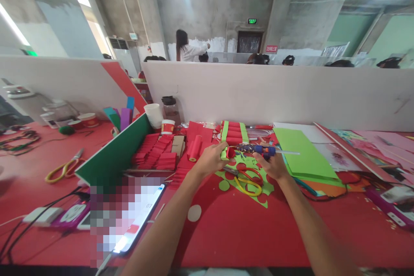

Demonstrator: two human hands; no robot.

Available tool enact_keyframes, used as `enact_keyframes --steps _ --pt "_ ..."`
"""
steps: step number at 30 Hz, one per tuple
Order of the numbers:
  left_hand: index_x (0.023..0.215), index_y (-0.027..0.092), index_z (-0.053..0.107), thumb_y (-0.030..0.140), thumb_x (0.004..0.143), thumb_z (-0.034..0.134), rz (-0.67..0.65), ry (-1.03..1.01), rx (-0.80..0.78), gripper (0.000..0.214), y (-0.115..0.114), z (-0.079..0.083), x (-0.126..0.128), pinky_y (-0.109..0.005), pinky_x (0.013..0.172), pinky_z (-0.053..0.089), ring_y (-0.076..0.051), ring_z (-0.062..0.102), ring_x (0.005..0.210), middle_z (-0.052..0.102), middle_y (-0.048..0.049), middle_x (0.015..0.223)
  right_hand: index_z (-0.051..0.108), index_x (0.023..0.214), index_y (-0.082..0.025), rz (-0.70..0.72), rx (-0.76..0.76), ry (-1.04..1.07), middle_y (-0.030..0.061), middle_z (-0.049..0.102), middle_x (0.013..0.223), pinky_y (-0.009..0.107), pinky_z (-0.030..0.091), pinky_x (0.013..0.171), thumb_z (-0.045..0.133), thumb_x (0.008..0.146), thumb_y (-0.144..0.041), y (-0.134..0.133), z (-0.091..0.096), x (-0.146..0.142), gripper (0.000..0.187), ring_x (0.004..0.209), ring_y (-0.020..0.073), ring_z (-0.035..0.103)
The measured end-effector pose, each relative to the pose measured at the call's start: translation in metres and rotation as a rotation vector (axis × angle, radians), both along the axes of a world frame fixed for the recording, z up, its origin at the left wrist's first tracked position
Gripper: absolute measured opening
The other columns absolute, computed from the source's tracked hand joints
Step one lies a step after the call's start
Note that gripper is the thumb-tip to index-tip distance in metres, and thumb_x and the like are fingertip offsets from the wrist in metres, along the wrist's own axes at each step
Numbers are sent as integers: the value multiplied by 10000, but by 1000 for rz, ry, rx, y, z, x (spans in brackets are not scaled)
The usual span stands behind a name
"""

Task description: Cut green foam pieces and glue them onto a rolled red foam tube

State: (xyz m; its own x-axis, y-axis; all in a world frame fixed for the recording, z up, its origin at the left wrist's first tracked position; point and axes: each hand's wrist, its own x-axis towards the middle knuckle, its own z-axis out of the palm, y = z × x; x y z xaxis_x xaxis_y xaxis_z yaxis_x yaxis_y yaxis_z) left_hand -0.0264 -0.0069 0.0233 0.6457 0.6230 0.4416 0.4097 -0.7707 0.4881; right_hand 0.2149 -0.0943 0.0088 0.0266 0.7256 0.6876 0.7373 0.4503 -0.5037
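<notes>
My left hand is closed on a small piece made of a green strip and a red roll, held just above the red table. My right hand grips a blue glue gun lying sideways, its nozzle pointing left at the red roll and a clear glue stick jutting out to the right. Under both hands lie scissors with red and yellow handles on a green sheet with round holes. Behind the hands sits a band of red rolls between green strips.
Stacks of red folded paper and a green board lie to the left, with a phone near the front edge. Green and white sheets lie to the right. More scissors, cups and white partitions surround the work area.
</notes>
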Motion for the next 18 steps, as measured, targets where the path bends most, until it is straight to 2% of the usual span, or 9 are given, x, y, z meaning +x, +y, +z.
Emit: enact_keyframes --steps 9,18 --pt "1067 238 636 399 796 717 22 -49 -28 326 2 0 0 -284 755 494 -236 672 885 717 -46 933 509 747 -233 -28 -11 15 -2 556 661 321 401 613 645 871 -424 -1 1 2 265 637 202 531" --pt "1032 227 622 411 797 710 30 -61 -44 311 2 -1 1 -266 710 472 -213 659 838 711 -36 913 521 735 -225 -35 -25 12 -7 568 652 301 404 610 608 883 -431 -2 3 0 268 628 192 545"
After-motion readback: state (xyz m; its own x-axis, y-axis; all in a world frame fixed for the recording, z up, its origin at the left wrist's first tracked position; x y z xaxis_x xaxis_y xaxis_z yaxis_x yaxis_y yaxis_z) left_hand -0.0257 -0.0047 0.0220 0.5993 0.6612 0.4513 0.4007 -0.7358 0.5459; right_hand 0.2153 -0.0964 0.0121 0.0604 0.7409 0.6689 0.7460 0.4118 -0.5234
